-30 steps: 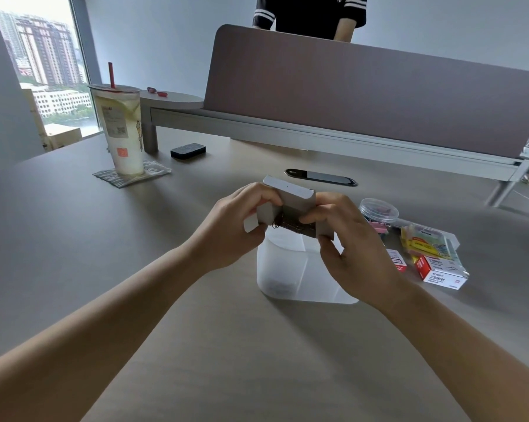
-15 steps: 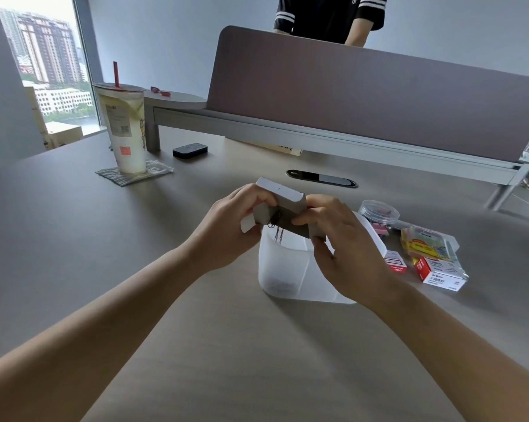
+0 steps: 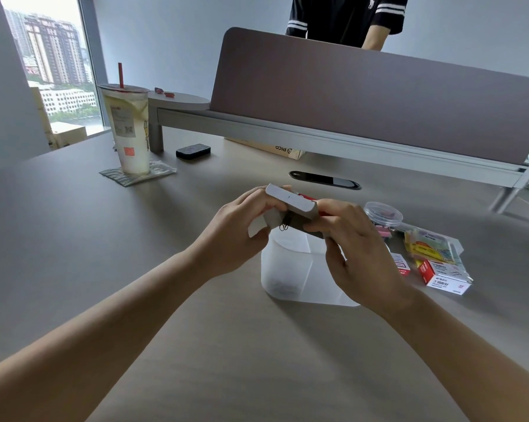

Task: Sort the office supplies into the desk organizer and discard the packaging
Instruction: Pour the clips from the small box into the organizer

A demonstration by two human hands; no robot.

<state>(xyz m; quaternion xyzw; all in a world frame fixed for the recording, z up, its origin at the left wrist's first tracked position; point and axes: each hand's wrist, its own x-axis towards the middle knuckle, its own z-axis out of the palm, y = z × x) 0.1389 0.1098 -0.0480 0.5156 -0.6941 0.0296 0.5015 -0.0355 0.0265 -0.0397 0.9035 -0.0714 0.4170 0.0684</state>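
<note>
On the bench (image 3: 135, 300), the translucent organizer (image 3: 290, 269) stands directly under the small box (image 3: 290, 208). Left hand (image 3: 239, 239) and right hand (image 3: 357, 254), both closed around it, should tip its open end lower so the dangling clips (image 3: 284, 226) drop inside.

Two hands, left (image 3: 236, 236) and right (image 3: 360, 254), are gripping one box (image 3: 290, 208); one organizer (image 3: 290, 269), one jar (image 3: 382, 213), one cup (image 3: 129, 129) and two red-and-white packs (image 3: 443, 277) (image 3: 401, 264) are sitting out.

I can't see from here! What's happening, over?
Both hands, left and right, tilt small box over organizer. Clips spilling out. Nothing blocking.
</note>
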